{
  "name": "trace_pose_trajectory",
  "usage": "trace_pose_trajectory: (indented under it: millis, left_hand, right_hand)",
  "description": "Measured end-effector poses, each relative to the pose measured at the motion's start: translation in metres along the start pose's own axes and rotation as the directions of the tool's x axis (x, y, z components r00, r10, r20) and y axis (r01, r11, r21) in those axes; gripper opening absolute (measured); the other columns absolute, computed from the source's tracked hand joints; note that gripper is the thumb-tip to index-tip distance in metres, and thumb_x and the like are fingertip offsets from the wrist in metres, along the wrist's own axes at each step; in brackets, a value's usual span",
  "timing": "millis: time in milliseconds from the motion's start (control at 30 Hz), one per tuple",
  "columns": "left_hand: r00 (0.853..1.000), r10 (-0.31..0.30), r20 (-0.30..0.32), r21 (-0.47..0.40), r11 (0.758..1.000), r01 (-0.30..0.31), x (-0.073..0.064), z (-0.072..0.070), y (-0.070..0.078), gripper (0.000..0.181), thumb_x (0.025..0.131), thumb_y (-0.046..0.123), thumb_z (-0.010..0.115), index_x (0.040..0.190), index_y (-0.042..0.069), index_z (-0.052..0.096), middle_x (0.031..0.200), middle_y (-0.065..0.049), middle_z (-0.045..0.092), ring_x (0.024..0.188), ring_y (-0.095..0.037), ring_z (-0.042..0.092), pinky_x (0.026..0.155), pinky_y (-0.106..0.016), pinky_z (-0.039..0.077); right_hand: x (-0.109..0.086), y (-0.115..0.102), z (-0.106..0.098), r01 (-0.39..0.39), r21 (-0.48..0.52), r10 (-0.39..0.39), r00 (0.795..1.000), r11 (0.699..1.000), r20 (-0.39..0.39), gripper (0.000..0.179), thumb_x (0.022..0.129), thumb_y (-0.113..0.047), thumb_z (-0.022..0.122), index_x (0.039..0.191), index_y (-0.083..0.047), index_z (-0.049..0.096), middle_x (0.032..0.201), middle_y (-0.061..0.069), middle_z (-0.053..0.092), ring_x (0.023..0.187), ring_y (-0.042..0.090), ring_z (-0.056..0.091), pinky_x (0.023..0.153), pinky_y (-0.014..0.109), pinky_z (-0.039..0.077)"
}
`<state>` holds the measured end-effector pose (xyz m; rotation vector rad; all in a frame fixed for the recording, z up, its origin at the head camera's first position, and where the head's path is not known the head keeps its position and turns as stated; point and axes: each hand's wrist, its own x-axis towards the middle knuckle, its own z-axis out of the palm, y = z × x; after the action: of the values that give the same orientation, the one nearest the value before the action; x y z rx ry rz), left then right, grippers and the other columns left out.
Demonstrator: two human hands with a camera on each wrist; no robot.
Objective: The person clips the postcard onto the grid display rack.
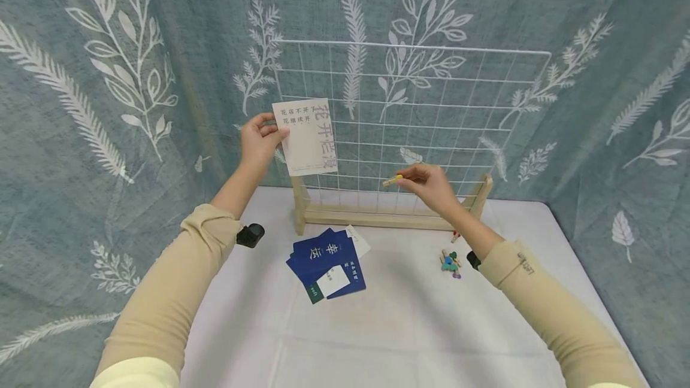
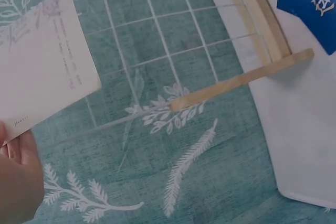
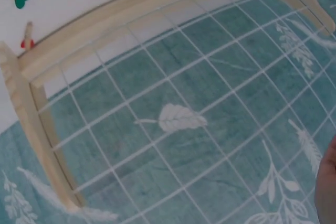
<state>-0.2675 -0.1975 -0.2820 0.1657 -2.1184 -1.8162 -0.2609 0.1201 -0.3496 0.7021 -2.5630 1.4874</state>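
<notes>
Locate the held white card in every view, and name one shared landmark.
Head: the white card is left of centre, in the left hand.
Left wrist: at the left edge, mostly in the upper half.
Right wrist: not in view.
Shared landmark: the wire grid on its wooden stand.

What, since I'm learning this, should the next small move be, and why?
I'd probably bring the clip in the right hand toward the card: the left hand holds it up in front of the wire grid, and no clip shows on the card.
</notes>
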Motion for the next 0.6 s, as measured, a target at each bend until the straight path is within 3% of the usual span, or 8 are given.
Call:
trace_pose_trajectory:
  millis: [67, 300, 500, 600]
  left_hand:
    - [1.0, 0.005, -0.002, 0.01, 1.0, -0.005, 0.003, 0.0, 0.003, 0.037, 0.089, 0.0, 0.06, 0.125, -0.004, 0.052, 0.07, 0.016, 0.056, 0.069, 0.0, 0.056, 0.065, -0.013, 0.049]
    - [1.0, 0.013, -0.017, -0.014, 1.0, -0.013, 0.01, 0.003, 0.012, 0.035, 0.089, -0.001, 0.06, 0.123, -0.002, 0.054, 0.073, 0.012, 0.058, 0.07, -0.002, 0.057, 0.063, -0.014, 0.049]
    - [0.999, 0.049, -0.003, -0.012, 0.999, -0.049, 0.014, 0.006, 0.022, 0.034, 0.089, -0.002, 0.059, 0.122, -0.003, 0.053, 0.073, 0.011, 0.057, 0.07, -0.003, 0.056, 0.064, -0.013, 0.049]
    - [0.998, 0.062, -0.006, -0.023, 0.998, -0.062, 0.017, 0.007, 0.026, 0.033, 0.089, -0.002, 0.06, 0.121, -0.003, 0.054, 0.07, 0.012, 0.057, 0.068, -0.003, 0.056, 0.064, -0.014, 0.048]
  right_hand:
    - [0.003, -0.003, -0.001, 0.016, 0.001, -0.016, 1.0, 1.0, -0.008, 0.021, 0.089, -0.008, 0.063, 0.104, 0.006, 0.066, 0.107, 0.024, 0.067, 0.083, 0.015, 0.067, 0.07, 0.021, 0.054]
    - [0.013, -0.013, -0.003, 0.043, -0.001, -0.043, 0.999, 0.999, -0.002, 0.022, 0.089, -0.007, 0.063, 0.107, 0.005, 0.067, 0.105, 0.024, 0.067, 0.073, -0.01, 0.057, 0.067, 0.011, 0.05]
    - [0.02, -0.023, -0.005, 0.079, 0.003, -0.079, 0.997, 0.997, -0.021, 0.023, 0.088, -0.006, 0.063, 0.107, 0.007, 0.066, 0.103, 0.024, 0.067, 0.072, -0.01, 0.056, 0.067, 0.011, 0.05]
    - [0.025, -0.029, -0.006, 0.107, -0.017, -0.108, 0.994, 0.994, -0.034, 0.022, 0.088, -0.006, 0.064, 0.106, 0.006, 0.066, 0.103, 0.023, 0.068, 0.073, -0.004, 0.059, 0.067, 0.011, 0.05]
